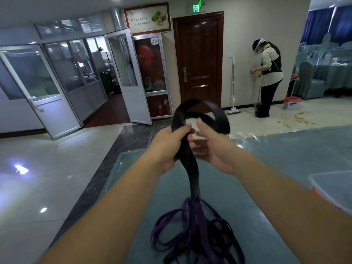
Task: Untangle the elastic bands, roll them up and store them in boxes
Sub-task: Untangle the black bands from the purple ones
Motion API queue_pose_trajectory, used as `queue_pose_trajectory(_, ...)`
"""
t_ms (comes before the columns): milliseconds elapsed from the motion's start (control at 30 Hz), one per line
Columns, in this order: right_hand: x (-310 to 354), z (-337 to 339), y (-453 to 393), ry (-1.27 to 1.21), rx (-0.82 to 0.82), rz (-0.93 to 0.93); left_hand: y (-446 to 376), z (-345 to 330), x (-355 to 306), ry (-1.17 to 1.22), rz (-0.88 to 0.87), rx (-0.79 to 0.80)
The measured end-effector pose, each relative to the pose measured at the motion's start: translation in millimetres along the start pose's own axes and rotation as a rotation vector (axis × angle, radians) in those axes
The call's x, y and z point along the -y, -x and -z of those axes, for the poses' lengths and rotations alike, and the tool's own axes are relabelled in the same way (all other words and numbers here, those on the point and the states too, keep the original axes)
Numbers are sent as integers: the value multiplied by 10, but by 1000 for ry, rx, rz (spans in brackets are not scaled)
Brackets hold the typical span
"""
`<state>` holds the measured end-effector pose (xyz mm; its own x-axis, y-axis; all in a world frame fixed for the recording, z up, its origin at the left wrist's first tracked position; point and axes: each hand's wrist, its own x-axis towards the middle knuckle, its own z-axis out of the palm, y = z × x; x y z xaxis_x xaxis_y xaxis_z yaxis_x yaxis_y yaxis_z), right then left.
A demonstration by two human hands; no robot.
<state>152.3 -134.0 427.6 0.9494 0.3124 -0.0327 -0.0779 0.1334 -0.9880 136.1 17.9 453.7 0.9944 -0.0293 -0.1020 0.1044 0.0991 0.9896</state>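
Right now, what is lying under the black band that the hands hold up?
Under the black band, a tangled pile of purple and black bands lies on the table. The band's lower end runs into this pile; where it ends is hidden.

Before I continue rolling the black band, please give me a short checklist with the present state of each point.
1. Left hand grips the black band: ok.
2. Right hand holds the loop: not ok, fingers open beside it.
3. Band's lower end free of the tangled pile: not ok, it runs down into the purple bands.
4. Roll tight: not ok, the loop is wide and loose.
5. Clear box within reach on the table: ok.
6. Box empty: cannot tell.
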Motion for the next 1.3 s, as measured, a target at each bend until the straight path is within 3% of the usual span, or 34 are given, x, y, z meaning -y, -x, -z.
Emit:
queue_pose_trajectory(100, -324, 14, 136, 90, 148, -103, -35, -51, -195, 176, 58, -44)
queue_pose_trajectory(233, -585, 74, 286, 257, 197, -68, -133, -7, -287, 328, 113, -136)
queue_pose_trajectory(367, -585, 149, 286, 311, 102, -44, -233, 149, -111, 276, 173, -135)
queue_pose_trajectory(600, -102, 99, 115, 201, -107, 64, -167, 274, 464, 52, 267, 180)
queue_pose_trajectory(733, 109, 65, 18, 134, -225, 64, -28, 129, 746, -18, 177, 340)
queue_pose_trajectory(900, 468, 48, -7, -13, -323, 138, -22, 13, 943, -268, 27, 253)
queue_pose_trajectory(1000, 525, 174, -80, -93, -417, 165, -44, 7, 902, -260, -26, 143)
queue_pose_trajectory(1133, 323, 466, -86, -252, -464, 12, -91, 35, 595, -302, -190, 3)
queue_pose_trajectory(1300, -102, 569, -37, -198, -446, -218, -102, -76, 89, -464, -326, 35)
